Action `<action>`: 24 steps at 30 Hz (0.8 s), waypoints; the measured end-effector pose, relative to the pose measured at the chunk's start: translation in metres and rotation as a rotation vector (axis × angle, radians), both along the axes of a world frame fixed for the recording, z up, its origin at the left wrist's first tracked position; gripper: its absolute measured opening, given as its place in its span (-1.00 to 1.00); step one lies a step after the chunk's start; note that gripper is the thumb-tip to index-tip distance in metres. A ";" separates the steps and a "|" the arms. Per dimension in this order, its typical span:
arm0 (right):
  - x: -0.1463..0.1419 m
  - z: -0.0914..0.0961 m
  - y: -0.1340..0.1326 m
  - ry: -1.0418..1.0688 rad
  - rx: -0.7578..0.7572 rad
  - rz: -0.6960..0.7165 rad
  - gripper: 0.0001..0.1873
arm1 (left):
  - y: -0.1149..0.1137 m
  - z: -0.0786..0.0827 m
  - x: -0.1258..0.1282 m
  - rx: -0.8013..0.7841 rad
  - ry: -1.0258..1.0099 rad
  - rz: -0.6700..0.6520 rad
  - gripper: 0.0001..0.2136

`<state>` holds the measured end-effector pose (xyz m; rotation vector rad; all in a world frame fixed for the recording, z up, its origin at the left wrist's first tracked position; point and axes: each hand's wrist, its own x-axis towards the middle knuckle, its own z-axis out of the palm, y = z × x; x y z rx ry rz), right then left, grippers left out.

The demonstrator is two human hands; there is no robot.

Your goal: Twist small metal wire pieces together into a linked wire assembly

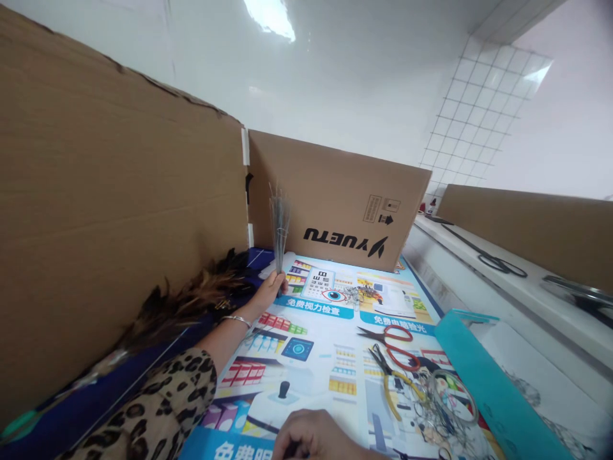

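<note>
My left hand (276, 286) is stretched forward over the printed sheet, its fingers closed around the lower end of a bundle of thin metal wires (280, 223). The bundle stands upright, fanning slightly at the top, in front of the cardboard. My right hand (313, 436) rests low at the bottom edge of the view with its fingers curled in. Its fingertips are partly hidden, and whatever they may hold is not visible. To its right lie red-handled scissors (400, 348) and yellow-handled pliers (395, 383).
Brown feathers (186, 303) lie along the left cardboard wall (115, 179). Another cardboard panel (335, 191) stands at the back. Tangled wire pieces (438, 409) and a wire coil (454, 393) sit beside a teal box (493, 383). More scissors (500, 263) lie on the right ledge.
</note>
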<state>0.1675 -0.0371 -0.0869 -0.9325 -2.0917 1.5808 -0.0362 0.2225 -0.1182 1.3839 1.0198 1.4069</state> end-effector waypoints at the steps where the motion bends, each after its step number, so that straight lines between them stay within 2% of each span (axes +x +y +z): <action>1: 0.000 0.000 0.000 0.001 0.012 0.000 -0.61 | 0.000 0.000 0.000 -0.001 -0.001 0.004 -0.73; 10: 0.001 0.007 -0.001 0.015 0.045 0.006 -0.64 | -0.001 0.000 -0.004 0.003 -0.019 -0.003 -0.73; 17: 0.000 0.006 0.001 -0.006 0.083 0.025 -0.66 | -0.006 0.002 -0.003 0.020 -0.014 -0.024 -0.75; 24: 0.000 0.007 0.003 0.004 0.104 0.070 -0.59 | -0.001 0.010 -0.009 0.044 -0.071 0.013 -0.73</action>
